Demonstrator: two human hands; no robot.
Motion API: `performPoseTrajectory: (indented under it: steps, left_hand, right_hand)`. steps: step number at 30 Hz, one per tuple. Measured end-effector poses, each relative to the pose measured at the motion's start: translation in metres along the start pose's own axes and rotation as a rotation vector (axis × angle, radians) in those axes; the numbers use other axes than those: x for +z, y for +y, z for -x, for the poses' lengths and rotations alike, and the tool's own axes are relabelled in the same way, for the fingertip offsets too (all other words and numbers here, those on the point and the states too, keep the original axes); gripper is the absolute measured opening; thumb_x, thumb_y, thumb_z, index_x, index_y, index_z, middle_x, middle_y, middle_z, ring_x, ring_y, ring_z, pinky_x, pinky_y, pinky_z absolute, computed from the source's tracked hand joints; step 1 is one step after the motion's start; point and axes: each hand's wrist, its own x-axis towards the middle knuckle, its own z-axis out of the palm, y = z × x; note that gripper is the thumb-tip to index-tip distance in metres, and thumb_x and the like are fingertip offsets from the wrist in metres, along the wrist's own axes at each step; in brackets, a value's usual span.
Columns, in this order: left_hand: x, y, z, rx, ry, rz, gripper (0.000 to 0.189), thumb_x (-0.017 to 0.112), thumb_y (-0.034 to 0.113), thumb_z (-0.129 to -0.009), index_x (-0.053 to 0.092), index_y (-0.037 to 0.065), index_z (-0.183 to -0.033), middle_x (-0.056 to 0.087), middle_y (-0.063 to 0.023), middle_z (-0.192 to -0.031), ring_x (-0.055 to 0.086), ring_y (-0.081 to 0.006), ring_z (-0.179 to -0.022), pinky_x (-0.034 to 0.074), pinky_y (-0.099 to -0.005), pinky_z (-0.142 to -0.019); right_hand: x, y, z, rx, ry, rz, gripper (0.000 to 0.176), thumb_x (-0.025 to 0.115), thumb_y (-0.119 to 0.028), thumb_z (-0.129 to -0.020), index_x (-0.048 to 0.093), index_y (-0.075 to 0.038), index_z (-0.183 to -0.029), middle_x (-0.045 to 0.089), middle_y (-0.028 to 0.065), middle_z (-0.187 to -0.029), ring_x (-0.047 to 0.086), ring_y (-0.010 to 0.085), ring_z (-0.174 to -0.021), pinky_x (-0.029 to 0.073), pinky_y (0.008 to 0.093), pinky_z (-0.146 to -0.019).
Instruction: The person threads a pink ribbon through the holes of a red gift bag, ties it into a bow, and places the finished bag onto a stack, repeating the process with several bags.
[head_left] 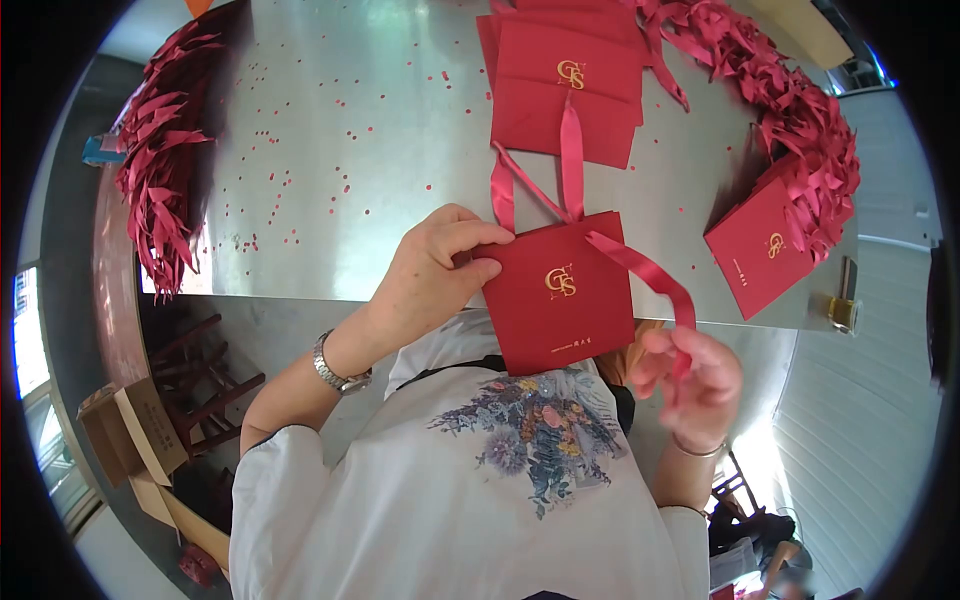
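Note:
A small red paper gift bag (560, 325) with gold lettering hangs over the table's near edge, in front of my chest. My left hand (445, 255) pinches its upper left corner between thumb and fingers. From the bag's top runs a red ribbon (650, 272), threaded near the upper right corner. My right hand (692, 385), slightly blurred, has its fingers closed on the ribbon's free end, right of the bag. More ribbon (571, 160) loops up from the bag's top edge toward the pile behind.
Several red bags (565, 100) lie stacked at the far middle of the metal table (380, 230). Heaps of ribboned bags line the left (165, 160) and right sides. One bag (765, 245) lies at the right edge. Small red paper dots are scattered about. A cardboard box (135, 430) stands lower left.

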Motion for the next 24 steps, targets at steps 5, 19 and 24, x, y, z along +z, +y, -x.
performPoseTrajectory:
  steps: [5, 19, 24]
  left_hand:
    - [-0.006, 0.005, -0.008, -0.135, -0.089, 0.025, 0.019, 0.07, 0.002, -0.082, 0.067, -0.002, -0.1, 0.062, -0.007, -0.096, 0.061, -0.0143, -0.081, 0.051, -0.0271, -0.073]
    - [-0.008, 0.017, -0.011, -0.259, -0.186, -0.111, 0.017, 0.071, 0.003, -0.08, 0.067, -0.003, -0.096, 0.064, -0.0126, -0.097, 0.063, -0.0208, -0.084, 0.051, -0.031, -0.076]
    - [-0.007, -0.001, -0.011, -0.133, -0.189, -0.05, 0.012, 0.069, 0.002, -0.081, 0.066, -0.003, -0.092, 0.063, -0.0129, -0.095, 0.063, -0.0223, -0.083, 0.051, -0.0321, -0.076]
  right_hand:
    - [0.016, 0.019, -0.023, -0.054, 0.18, 0.991, 0.023, 0.07, 0.004, -0.074, 0.071, -0.001, -0.097, 0.061, 0.0077, -0.095, 0.056, 0.0195, -0.086, 0.045, 0.0298, -0.075]
    - [0.028, 0.088, -0.053, -0.116, 0.125, 1.212, 0.011, 0.066, -0.009, -0.086, 0.062, -0.002, -0.094, 0.064, 0.0125, -0.074, 0.063, 0.0302, -0.067, 0.05, 0.0394, -0.061]
    - [0.035, 0.084, -0.066, -0.104, 0.029, 1.398, 0.013, 0.067, -0.013, -0.085, 0.058, -0.005, -0.081, 0.059, 0.0088, -0.063, 0.061, 0.026, -0.057, 0.047, 0.0378, -0.053]
